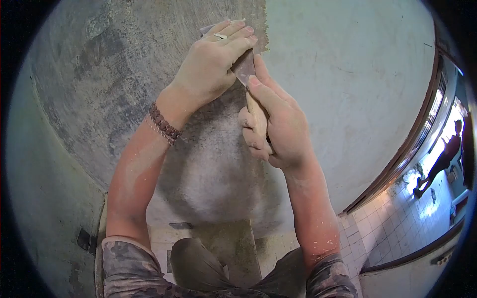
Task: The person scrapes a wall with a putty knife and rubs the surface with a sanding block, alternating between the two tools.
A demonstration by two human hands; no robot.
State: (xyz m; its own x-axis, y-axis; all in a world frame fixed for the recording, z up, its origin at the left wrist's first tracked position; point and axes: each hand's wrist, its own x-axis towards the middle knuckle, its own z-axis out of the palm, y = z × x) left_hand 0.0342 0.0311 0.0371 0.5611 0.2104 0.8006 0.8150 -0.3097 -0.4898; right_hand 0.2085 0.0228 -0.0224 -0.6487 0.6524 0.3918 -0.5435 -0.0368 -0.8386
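Observation:
My right hand wraps around the pale handle of a putty knife, with the thumb laid along the base of its metal blade. Across that blade lies my left hand, palm down with its fingers stretched out flat, hiding most of the metal. A small whitish bit shows between two of its fingers. The blade's far end is against the wall, on a grey, patchy, roughened area. Pale dust coats both hands and forearms.
A smooth pale green wall section meets the roughened area along a ragged vertical edge. Another wall stands at left. To the right, a doorway opens onto a tiled floor, where a dark silhouetted person is visible. My knees show below.

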